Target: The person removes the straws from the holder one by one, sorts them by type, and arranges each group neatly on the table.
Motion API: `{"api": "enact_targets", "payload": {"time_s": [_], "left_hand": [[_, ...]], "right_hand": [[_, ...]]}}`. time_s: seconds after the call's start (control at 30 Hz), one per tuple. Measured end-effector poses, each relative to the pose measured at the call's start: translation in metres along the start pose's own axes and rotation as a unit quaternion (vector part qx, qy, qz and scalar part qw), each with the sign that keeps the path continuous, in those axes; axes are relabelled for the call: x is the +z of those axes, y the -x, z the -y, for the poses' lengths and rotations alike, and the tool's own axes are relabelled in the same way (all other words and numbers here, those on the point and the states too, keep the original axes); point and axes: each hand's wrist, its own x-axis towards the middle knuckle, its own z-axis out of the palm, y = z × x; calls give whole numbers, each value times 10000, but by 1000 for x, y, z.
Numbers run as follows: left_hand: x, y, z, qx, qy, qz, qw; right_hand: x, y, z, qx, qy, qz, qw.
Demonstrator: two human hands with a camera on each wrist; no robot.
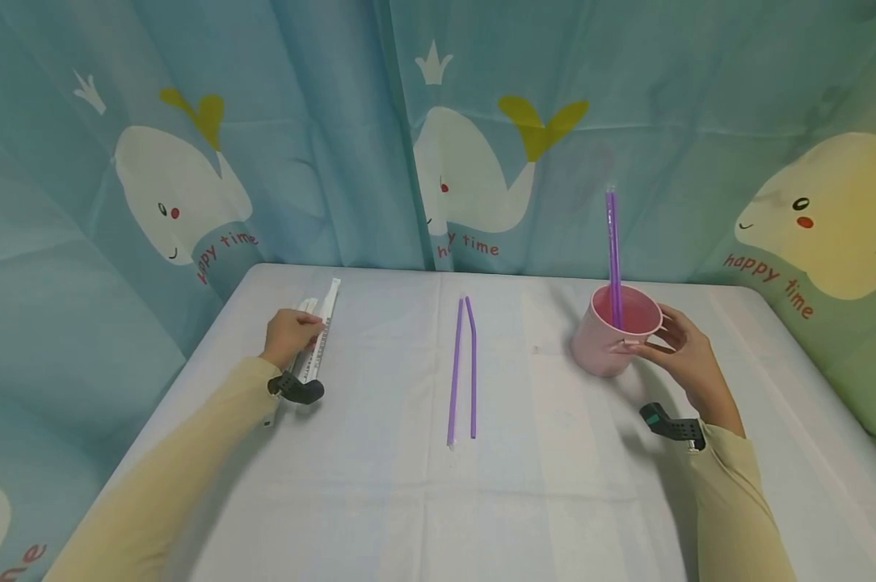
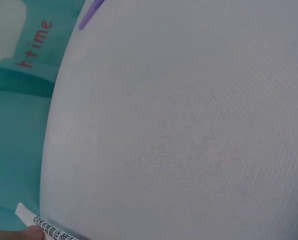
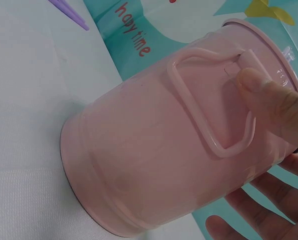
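Note:
My left hand [image 1: 292, 338] is at the table's left side, pinching a long white paper-wrapped stick [image 1: 327, 311] with dark print; its tip shows in the left wrist view. Other white wrapped sticks [image 1: 303, 368] lie beneath and beside that hand, partly hidden by it. On the right, my right hand [image 1: 688, 356] grips a pink metal pail [image 3: 139, 145] near its rim, thumb on the wall by the wire handle [image 3: 188, 102] and fingers around the far side. Purple straws [image 1: 612, 250] in clear wrapping stand upright in the pail.
Two purple straws [image 1: 455, 372] lie side by side mid-table, the right one bent near its top. A white cloth [image 1: 525, 501] covers the table. Behind and at the sides hangs a teal curtain [image 1: 322, 162] with whale prints.

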Motion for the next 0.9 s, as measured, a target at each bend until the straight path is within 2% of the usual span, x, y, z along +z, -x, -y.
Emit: {"api": "enact_targets", "payload": {"time_s": [0.27,0.57,0.9], "left_hand": [[4,-1,1,134,-453,-180,9987],[7,-1,3,313,-649,-277,9970],[7,0,0,267,-745,-299,9964]], "right_hand": [[-1,0,0,42,113,32,9999],[-1,0,0,80,114,46,9999],[0,-1,0,92,71,56,9999]]}}
